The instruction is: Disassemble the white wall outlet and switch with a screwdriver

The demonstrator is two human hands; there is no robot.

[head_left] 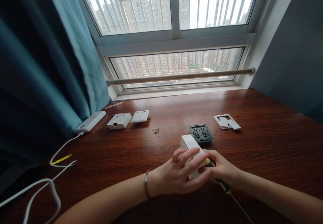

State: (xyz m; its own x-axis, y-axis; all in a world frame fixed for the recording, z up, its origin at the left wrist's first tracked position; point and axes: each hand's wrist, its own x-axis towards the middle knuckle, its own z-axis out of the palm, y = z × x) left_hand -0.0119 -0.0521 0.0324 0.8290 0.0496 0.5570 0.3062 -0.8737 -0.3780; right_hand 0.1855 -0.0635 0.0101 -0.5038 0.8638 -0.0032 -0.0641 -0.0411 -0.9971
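Observation:
My left hand (183,173) is closed around a white plastic box (189,141), its fingers lying across the side of it. My right hand (224,168) grips a screwdriver (224,186) with a black and yellow handle. The handle end lies against the box, and the thin shaft points down to the right, towards me. My fingers hide much of the box and part of the handle. Just beyond the box, a dark grey switch module (201,133) lies on the table. Several small screws (155,131) lie to the left of it.
At the right are a white switch frame (218,121) and loose white plates (234,124). Further left sit a white mounting box (119,120), a socket panel (140,116) and a white power bank (91,121). A white cable (51,183) and yellow strip (62,159) lie near the curtain (83,66).

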